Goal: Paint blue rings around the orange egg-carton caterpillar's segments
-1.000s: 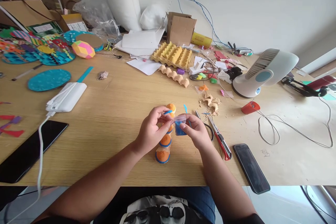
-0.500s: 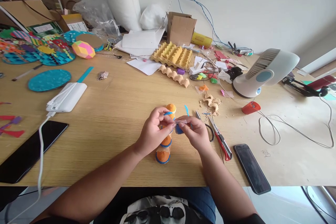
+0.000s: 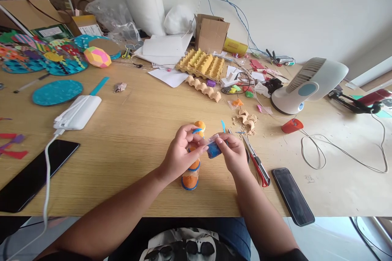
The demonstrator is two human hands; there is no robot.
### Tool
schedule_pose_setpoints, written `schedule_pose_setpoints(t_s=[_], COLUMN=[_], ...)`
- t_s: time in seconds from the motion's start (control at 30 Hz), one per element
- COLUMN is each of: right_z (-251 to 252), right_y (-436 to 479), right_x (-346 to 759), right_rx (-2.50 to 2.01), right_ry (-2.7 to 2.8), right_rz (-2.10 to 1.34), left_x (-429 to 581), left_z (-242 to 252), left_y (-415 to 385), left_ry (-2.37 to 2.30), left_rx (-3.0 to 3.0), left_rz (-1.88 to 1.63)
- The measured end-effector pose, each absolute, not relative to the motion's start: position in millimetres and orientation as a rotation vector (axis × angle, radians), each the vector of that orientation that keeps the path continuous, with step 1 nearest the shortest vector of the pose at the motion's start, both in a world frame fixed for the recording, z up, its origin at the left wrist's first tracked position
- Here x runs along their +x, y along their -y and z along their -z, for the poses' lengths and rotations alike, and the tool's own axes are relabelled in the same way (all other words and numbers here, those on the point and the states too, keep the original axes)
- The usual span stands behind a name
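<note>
My right hand (image 3: 234,151) pinches a small clear plastic packet (image 3: 214,149) with dark blue stuff inside, probably modelling clay. Above its fingers sticks up the end of a light blue plastic tool (image 3: 223,125). My left hand (image 3: 182,151) is closed, thumb and fingertips close to the packet's left end; whether they touch it I cannot tell. A small blue piece (image 3: 196,131) shows at its fingers. Beneath the left hand lies an egg-carton strip (image 3: 190,181) with orange domes and blue rims, its middle partly hidden.
Right of my hands lie a red utility knife (image 3: 259,167), partly covered scissors (image 3: 247,155) and a phone (image 3: 293,196). Torn carton scraps (image 3: 246,120), a yellow egg tray (image 3: 200,65) and a white fan (image 3: 306,85) stand farther back. A power bank (image 3: 78,113) lies left.
My right hand has moved slightly right and turned, so more of the blue packet shows. The light blue tool has shifted right with it. My left hand stays nearly in place.
</note>
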State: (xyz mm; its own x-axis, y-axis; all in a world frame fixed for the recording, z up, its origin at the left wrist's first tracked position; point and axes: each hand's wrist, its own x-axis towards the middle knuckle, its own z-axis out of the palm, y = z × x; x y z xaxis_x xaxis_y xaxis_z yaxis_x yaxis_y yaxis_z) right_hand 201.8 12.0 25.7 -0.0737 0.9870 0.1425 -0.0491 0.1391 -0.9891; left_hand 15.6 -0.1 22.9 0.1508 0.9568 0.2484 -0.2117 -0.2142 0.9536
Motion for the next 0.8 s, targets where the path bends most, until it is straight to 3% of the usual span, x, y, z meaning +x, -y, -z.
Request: schedule_pose_setpoints(t_s=[0.37, 0.47, 0.6, 0.8], right_z=[-20.2, -24.1, -29.2, -24.2], right_y=[-36.4, -30.4, -16.5, -11.3], right_x=[226.5, 223.1, 211.3, 201.7], right_rx=[-1.845, -1.604, -1.071, -0.821], right_ry=[1.945, 1.88, 1.948, 1.97], right_rz=[-0.282, -0.223, -0.431, -0.201], left_x=[9.3, 10.3, 10.8, 12.3], left_z=[-15.9, -16.3, -21.0, -29.1], left_y=[-9.4, -8.8, -6.4, -4.8], left_ry=[-0.868, -0.852, -0.791, -0.666], left_rx=[0.977, 0.938, 0.901, 0.793], left_rz=[-1.203, -1.16, -1.065, -0.96])
